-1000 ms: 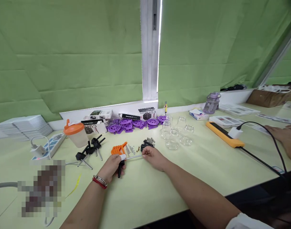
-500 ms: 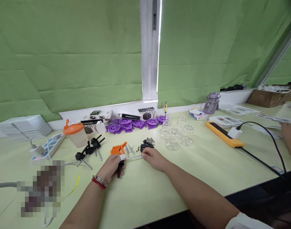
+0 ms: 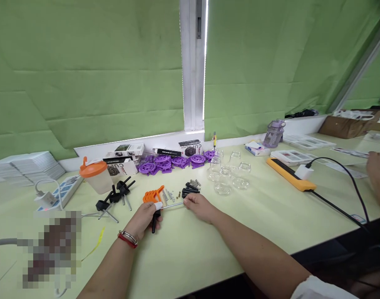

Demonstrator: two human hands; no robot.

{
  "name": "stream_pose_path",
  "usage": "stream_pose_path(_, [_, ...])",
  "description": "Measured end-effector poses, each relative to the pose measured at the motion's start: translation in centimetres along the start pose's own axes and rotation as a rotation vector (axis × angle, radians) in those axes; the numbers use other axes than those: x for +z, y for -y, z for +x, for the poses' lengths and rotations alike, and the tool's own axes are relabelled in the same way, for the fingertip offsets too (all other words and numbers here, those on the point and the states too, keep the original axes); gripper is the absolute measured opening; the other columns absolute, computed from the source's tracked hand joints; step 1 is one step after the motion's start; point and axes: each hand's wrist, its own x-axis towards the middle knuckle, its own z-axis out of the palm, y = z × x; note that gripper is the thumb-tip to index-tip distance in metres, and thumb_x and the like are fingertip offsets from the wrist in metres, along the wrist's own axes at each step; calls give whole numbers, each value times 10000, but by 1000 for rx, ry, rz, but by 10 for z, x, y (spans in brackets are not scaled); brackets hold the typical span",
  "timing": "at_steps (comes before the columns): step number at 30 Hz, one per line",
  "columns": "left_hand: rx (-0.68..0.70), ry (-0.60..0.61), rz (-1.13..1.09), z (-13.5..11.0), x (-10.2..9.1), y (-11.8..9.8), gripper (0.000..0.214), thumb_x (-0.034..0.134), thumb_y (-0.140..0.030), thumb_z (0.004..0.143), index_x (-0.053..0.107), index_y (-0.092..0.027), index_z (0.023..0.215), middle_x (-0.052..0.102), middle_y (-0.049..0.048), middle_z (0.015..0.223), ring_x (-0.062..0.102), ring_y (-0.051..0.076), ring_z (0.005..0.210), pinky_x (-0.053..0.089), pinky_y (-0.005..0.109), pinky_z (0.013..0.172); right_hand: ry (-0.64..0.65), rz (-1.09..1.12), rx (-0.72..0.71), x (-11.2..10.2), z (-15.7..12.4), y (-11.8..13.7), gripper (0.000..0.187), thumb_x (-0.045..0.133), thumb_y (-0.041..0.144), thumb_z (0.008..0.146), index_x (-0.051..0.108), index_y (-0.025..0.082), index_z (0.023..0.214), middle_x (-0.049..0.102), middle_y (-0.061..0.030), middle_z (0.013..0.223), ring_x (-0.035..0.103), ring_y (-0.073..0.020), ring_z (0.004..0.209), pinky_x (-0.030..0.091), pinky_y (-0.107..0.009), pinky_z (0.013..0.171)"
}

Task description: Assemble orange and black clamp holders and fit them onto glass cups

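My left hand (image 3: pixel 147 216), its thumb wrapped in white, is closed around a black plastic part (image 3: pixel 155 221) with a handle pointing down. A thin metal rod (image 3: pixel 173 205) runs from that part to my right hand (image 3: pixel 194 204), whose fingers pinch its far end. Just beyond my hands lie orange hook-shaped pieces (image 3: pixel 152 195), small metal pins (image 3: pixel 169 195), black handle pieces (image 3: pixel 190 190) and springs (image 3: pixel 195 182). To the left sit several black parts with metal rods (image 3: pixel 115 195), similar to the one I hold.
Purple wheel-like parts (image 3: pixel 177 162) and boxes line the back. Clear glass vessels (image 3: pixel 222 187) stand right of centre, near an orange power strip (image 3: pixel 289 174). An orange-lidded cup (image 3: pixel 98 178) and a white power strip (image 3: pixel 64 191) are left. Another person's hand (image 3: pixel 377 176) is far right.
The whole view has shifted slightly, so things sit a little further left. Both hands keep the same hold on the black part and the rod.
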Motion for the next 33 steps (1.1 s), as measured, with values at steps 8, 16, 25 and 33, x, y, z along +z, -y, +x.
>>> stream_pose_path(8, [7,11,-15,0,0,0,330,534,-503,744,428,-193,791,594,-4,592,546,121,408,264,193,342,-9,126,-49,1,0,1,178,626,291,759,534,184,868,513,9,772,444,-115,676,371,-246,627])
stream_pose_path(16, [4,10,-17,1,0,1,302,508,-483,769,433,-191,795,594,-6,590,544,117,402,280,198,349,6,89,-37,0,-1,7,112,586,265,779,527,173,800,480,27,707,395,-101,621,328,-240,594])
stream_pose_path(25, [12,0,-8,0,0,1,316,522,-490,751,434,-192,806,594,-7,589,553,125,406,278,199,348,-1,54,-18,0,-1,4,178,581,348,802,527,179,784,411,50,631,332,-93,572,280,-231,554])
stream_pose_path(33, [-7,-6,-8,-1,0,-1,319,531,-489,745,438,-193,821,587,-12,583,552,125,404,284,199,354,-1,25,-5,0,-1,3,197,554,364,822,522,184,748,427,44,614,323,-93,552,275,-227,537])
